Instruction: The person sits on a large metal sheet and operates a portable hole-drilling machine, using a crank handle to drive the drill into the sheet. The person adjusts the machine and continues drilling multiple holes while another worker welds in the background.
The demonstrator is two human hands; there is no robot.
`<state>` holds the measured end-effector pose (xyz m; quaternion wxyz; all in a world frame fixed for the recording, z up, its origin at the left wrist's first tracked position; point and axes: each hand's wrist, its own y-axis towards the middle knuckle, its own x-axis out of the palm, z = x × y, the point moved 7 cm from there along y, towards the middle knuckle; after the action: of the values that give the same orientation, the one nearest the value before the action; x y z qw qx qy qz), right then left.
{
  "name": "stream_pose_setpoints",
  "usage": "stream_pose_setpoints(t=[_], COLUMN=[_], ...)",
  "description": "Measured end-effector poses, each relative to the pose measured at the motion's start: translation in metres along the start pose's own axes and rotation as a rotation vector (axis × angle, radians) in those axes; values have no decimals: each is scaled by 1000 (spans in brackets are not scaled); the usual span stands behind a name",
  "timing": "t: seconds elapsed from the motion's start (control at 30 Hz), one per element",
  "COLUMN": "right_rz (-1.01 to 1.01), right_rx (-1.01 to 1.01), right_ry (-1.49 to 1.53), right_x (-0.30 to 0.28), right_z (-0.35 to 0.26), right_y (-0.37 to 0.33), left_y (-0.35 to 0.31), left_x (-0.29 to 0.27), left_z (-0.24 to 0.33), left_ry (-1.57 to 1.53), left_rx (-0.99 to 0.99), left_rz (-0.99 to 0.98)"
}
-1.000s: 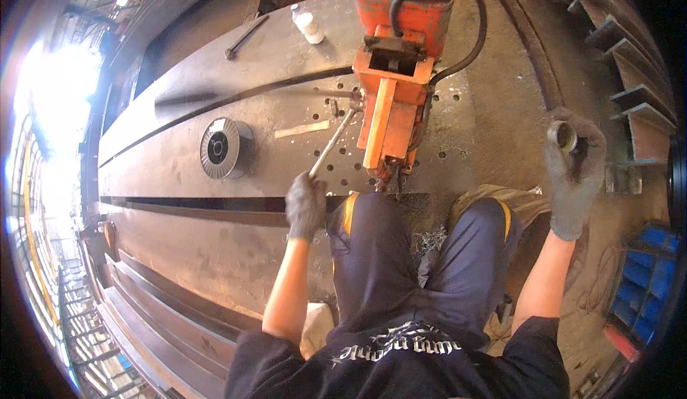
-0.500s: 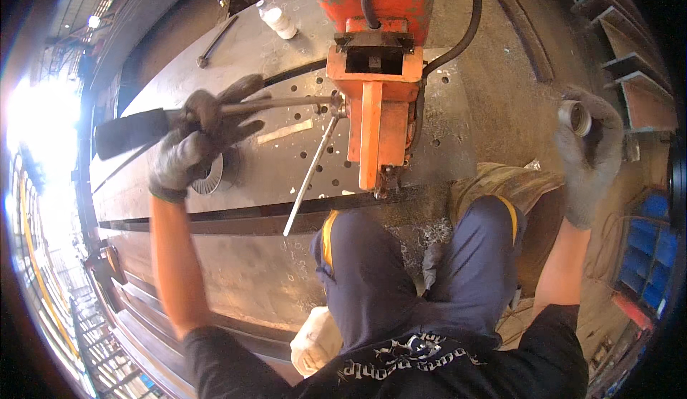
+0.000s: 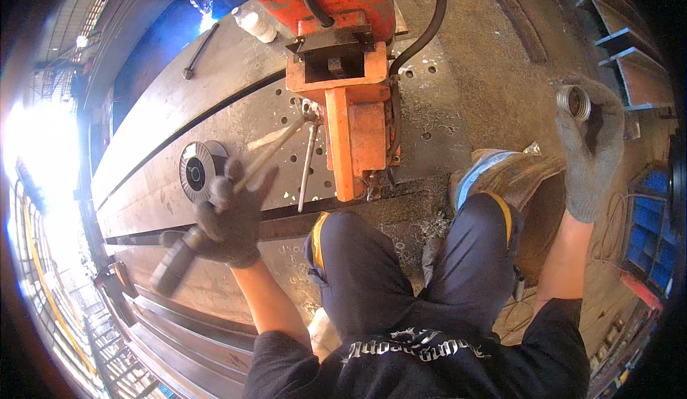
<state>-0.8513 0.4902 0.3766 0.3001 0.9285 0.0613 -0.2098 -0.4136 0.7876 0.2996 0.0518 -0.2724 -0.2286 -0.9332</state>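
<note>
My left hand [image 3: 227, 216], in a dark work glove, is wrapped loosely around a long metal lever [image 3: 280, 143] with a black grip, blurred by motion. The lever joins the hub of an orange drilling machine [image 3: 340, 123] standing over a steel plate [image 3: 250, 123] with several holes. A second, bare rod [image 3: 308, 168] slants down from the same hub. Out to the right, my gloved right hand [image 3: 594, 141] holds a short silvery cylinder [image 3: 573, 103] with a ridged rim and a dark hollow. Its lower part is hidden in the glove.
A round slotted disc [image 3: 195, 172] lies on the plate beside my left hand. Farther off are a white bottle [image 3: 254, 24] and a metal rod [image 3: 197, 54]. A black cable [image 3: 429, 30] runs from the machine. Bright sparks show at the far left. Blue bins [image 3: 650, 234] stand at right.
My left hand has swung the lever down and toward me. The machine sits farther left in view. A bright blue-white glow has appeared at the far left. My right hand keeps its hold.
</note>
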Motion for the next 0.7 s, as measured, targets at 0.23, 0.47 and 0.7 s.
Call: stream_pose_setpoints(t=[0.23, 0.47, 0.7], right_rz=[-24, -69, -205], right_rx=[56, -17, -96], right_ry=[21, 62, 113], right_x=[1, 20, 36], right_z=[4, -20, -68], right_y=[-3, 6, 17], left_y=[-78, -180, -116], left_x=[5, -49, -155], left_z=[11, -117, -228], left_ry=[319, 1406, 1875], left_rx=[-896, -862, -505], left_rz=[-13, 367, 399])
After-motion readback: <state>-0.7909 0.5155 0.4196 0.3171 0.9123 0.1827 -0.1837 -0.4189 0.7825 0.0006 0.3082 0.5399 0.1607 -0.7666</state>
